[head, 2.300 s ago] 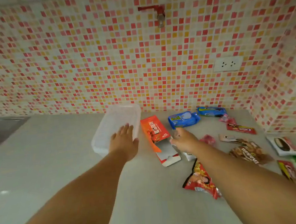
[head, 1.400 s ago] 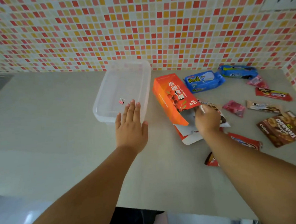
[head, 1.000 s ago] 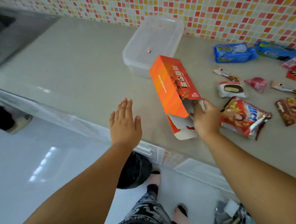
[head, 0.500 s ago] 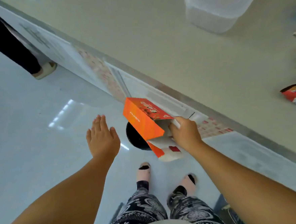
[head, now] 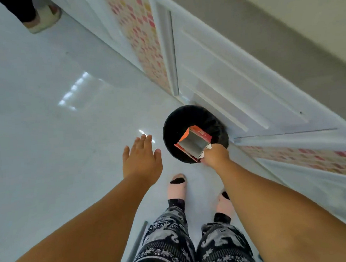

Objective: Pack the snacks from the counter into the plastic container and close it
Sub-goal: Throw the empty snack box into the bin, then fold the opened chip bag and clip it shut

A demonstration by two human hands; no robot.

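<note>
Right hand (head: pixel 215 155) grips empty orange snack box (head: pixel 193 143) over black bin (head: pixel 193 117) — left hand (head: pixel 142 161) spread, empty.

Bare-armed person wears black trousers (head: pixel 172 251) with white elephant print and pink slippers (head: pixel 176 189).

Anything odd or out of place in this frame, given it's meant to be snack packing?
Yes: the right hand holds an orange box, open and apparently empty, over a black bin on the floor. The container and snacks are out of view. The left hand is spread, empty.
</note>
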